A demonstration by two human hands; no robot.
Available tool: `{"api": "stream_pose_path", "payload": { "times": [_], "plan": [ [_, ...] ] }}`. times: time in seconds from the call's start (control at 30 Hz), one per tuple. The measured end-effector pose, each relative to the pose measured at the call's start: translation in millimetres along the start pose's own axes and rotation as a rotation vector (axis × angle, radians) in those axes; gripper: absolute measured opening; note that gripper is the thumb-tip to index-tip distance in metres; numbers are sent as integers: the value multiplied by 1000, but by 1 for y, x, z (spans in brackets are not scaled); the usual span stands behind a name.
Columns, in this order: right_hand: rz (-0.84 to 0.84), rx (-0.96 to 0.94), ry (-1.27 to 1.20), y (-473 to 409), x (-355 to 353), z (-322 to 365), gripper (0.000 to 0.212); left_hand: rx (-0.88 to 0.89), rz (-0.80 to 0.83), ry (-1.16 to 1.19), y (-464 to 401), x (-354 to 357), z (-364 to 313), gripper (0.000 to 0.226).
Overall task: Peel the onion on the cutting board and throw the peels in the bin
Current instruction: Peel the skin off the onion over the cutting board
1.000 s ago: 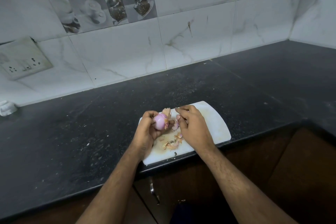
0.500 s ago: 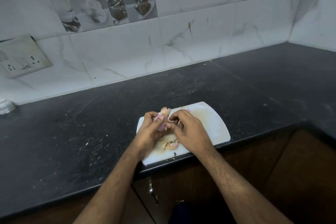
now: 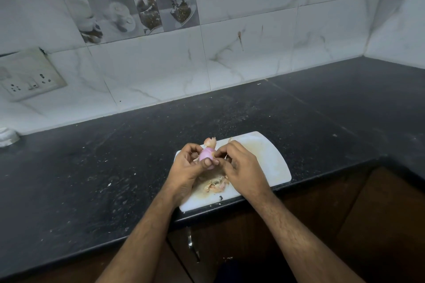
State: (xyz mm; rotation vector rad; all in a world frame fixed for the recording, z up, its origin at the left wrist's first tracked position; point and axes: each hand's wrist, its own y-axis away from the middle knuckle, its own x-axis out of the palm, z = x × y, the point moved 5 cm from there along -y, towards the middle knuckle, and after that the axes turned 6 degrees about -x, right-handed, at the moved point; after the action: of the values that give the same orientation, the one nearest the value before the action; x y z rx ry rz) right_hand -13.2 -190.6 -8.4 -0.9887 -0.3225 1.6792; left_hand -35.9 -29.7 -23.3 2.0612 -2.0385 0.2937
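A small pink onion (image 3: 206, 155) is held just above the white cutting board (image 3: 269, 163), which lies at the counter's front edge. My left hand (image 3: 188, 167) grips the onion from the left, thumb across its front. My right hand (image 3: 240, 165) meets it from the right, its fingertips pinched on the skin at the onion's right side. A dry flap of peel (image 3: 210, 142) sticks up behind the onion. Loose peels (image 3: 216, 185) lie on the board below my hands. No bin is in view.
The black stone counter (image 3: 92, 167) runs left and wraps round to the right under a marble-tiled wall. A socket plate (image 3: 27, 76) sits on the wall at left, a small white object (image 3: 8, 136) below it. Brown cabinet doors (image 3: 345, 225) lie beneath the counter.
My hands came together over the onion and hid it, then shifted slightly so its pink top shows again. My right fingertips now pinch at its right side.
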Motion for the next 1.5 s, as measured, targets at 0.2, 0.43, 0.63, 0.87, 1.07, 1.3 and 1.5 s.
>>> {"api": "stream_pose_path", "payload": {
  "times": [0.2, 0.43, 0.63, 0.87, 1.07, 1.3, 1.5],
  "plan": [
    [2, 21, 91, 1, 2, -3, 5, -2, -18, -12, 1, 2, -2, 84],
    [-2, 71, 119, -2, 1, -8, 8, -12, -39, -56, 2, 3, -2, 50],
    [5, 95, 129, -4, 1, -7, 12, -45, -34, -62, -1, 2, 2, 52],
    [-72, 181, 99, -5, -5, -12, 19, -77, -35, -83, -2, 2, 5, 51],
    [-75, 238, 65, -4, -8, -13, 16, -77, -19, -105, -1, 5, 5, 43],
    [-140, 299, 28, -5, -14, -16, 9, -76, -16, -147, -1, 4, 5, 41],
    [-257, 312, -18, -3, -19, -17, 9, -77, -11, -96, -1, 4, 4, 33]
  ]
}}
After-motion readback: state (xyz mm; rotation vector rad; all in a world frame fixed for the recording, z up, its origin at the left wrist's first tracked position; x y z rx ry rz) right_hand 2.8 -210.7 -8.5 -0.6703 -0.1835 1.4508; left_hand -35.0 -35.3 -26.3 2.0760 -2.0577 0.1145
